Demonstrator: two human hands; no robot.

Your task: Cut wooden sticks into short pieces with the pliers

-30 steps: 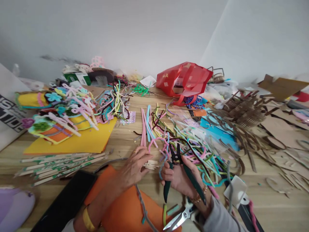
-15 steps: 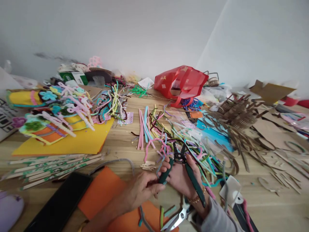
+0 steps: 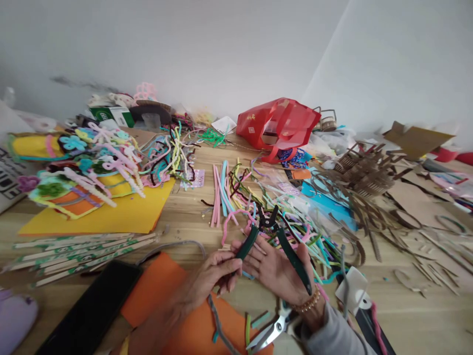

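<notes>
Gripping pliers (image 3: pixel 266 225) by one green handle with left hand (image 3: pixel 218 271), thumb pinched against fingers. Cradling the other handle in right hand (image 3: pixel 277 271): palm up, fingers stretched out, not wrapped round, with that handle along the thumb base. Held mid-frame above the surface (image 3: pixel 406 325), with jaws spread and tips toward the wall (image 3: pixel 185 44). Wearing a beaded bracelet (image 3: pixel 308 301) on right wrist, just below a grey sleeve (image 3: pixel 332 333).

Heaped just beyond and right of the pliers: mixed fuzzy stems (image 3: pixel 328 251). Laid straight beyond left hand: pink stems (image 3: pixel 216 197) and blue stems (image 3: pixel 224 190), near each other. Partly hidden at left fingertips: small pale sticks (image 3: pixel 224 246). Set below right wrist: scissors (image 3: pixel 271 335), blades apart. Spread under left forearm: orange sheet (image 3: pixel 155 278), with a grey cord (image 3: pixel 218 320) across it. Placed left of that: black phone (image 3: pixel 92 305), then wrapped sticks (image 3: pixel 79 256). Piled farther left, partly on a yellow sheet (image 3: pixel 148 217): flower-trimmed crafts (image 3: pixel 55 192). Tipped over at the back: red bag (image 3: pixel 254 123). Bunched at right: brown baskets (image 3: pixel 373 172), near a blue sheet (image 3: pixel 336 214). Too blurred to name: much of the back clutter.
</notes>
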